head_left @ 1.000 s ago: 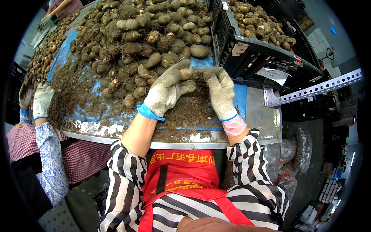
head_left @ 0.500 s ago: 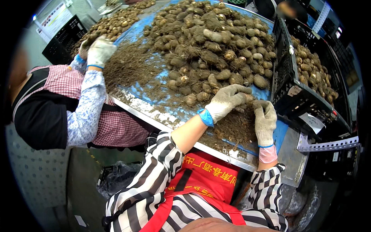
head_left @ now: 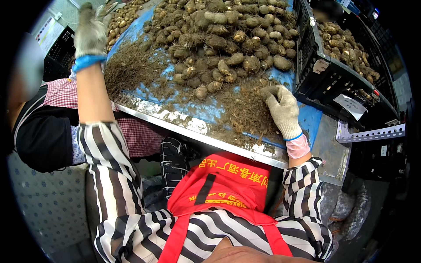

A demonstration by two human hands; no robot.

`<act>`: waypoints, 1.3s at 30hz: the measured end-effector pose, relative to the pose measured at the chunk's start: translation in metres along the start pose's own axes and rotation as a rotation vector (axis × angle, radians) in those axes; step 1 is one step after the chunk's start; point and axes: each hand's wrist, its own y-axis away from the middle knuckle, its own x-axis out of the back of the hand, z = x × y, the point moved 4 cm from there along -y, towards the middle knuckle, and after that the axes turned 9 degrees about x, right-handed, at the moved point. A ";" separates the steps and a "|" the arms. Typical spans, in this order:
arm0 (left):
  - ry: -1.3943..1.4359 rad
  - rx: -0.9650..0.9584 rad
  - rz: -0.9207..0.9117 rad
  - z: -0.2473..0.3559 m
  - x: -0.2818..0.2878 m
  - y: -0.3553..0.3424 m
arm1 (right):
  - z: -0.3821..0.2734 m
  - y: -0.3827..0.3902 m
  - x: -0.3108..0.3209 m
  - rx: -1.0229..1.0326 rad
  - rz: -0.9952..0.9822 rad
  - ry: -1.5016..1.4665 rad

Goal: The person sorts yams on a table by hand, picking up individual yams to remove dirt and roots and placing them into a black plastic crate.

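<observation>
My left hand [head_left: 90, 37], in a pale work glove with a blue cuff, reaches far out to the left, over the near side of a heap of cleaned taro [head_left: 125, 19]. Its fingers are spread, slightly blurred, and I see nothing held in them. Beside loose root fibres [head_left: 247, 111] at the table's near edge is my right hand [head_left: 281, 110], gloved too, with its fingers curled in; whether anything small is inside is hidden. A large pile of hairy, soil-covered taro [head_left: 219, 41] lies beyond both hands.
Black crates [head_left: 322, 72] stand at the right, with taro [head_left: 344, 48] inside. A white perforated metal bracket [head_left: 372, 133] juts out below them. Close by on the left is a co-worker in a checked apron [head_left: 138, 136]. The table's metal rim [head_left: 197, 142] runs before me.
My left hand has swung from beside my right hand to the far left. My right hand has shifted slightly left and up in the picture. The view has moved, and my arm now covers the co-worker's hands.
</observation>
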 end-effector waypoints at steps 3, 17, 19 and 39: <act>-0.465 0.223 -0.475 -0.067 -0.022 0.069 | 0.004 0.002 0.005 -0.016 -0.001 0.008; -1.224 0.367 -0.496 -0.160 -0.029 0.232 | -0.005 0.003 -0.002 0.026 -0.030 -0.042; -0.943 0.692 -0.498 -0.158 -0.026 0.231 | -0.003 0.003 -0.001 0.083 -0.008 -0.071; -0.042 0.929 -0.961 -0.236 -0.179 0.262 | 0.017 -0.003 0.017 -0.349 0.263 -0.584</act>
